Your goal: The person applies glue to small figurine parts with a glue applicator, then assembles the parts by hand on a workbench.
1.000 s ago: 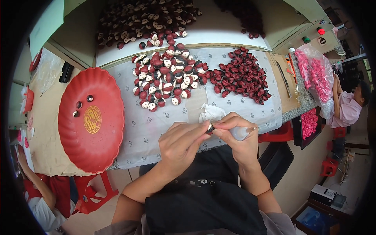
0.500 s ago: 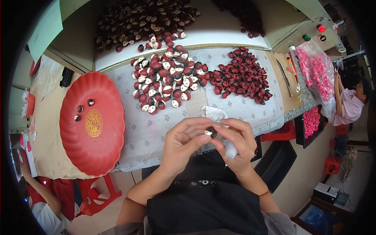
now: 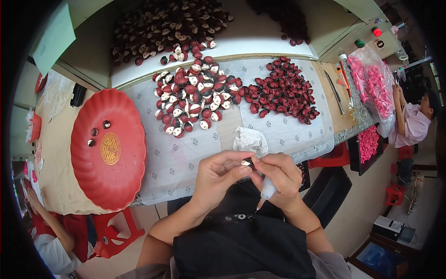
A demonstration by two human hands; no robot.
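Note:
Between the fingertips of my left hand (image 3: 213, 176) is a small rounded black piece with a white face (image 3: 245, 163). Thumb and fingers of my right hand (image 3: 282, 179) press on the same piece from the other side. Tucked in the right hand is a white squeeze bottle (image 3: 269, 189), its thin needle tip pointing down toward my black apron (image 3: 241, 246). Just beyond my fingers lies a crumpled white tissue (image 3: 249, 139). A pile of dark red, black and white pieces (image 3: 190, 95) sits ahead, and dark red petal-like cups (image 3: 283, 90) are heaped to its right.
A scalloped red tray (image 3: 127, 149) on the left holds 3 small pieces. More pieces fill the lit booth (image 3: 167, 32) behind. Tweezers (image 3: 334, 90) lie at right, near a bag of pink pieces (image 3: 376, 88). Co-workers (image 3: 416, 121) sit on both sides.
Both hands have come slightly nearer to me, still around the small piece. The bottle has tilted, its tip shifting left and down. More of the tissue shows.

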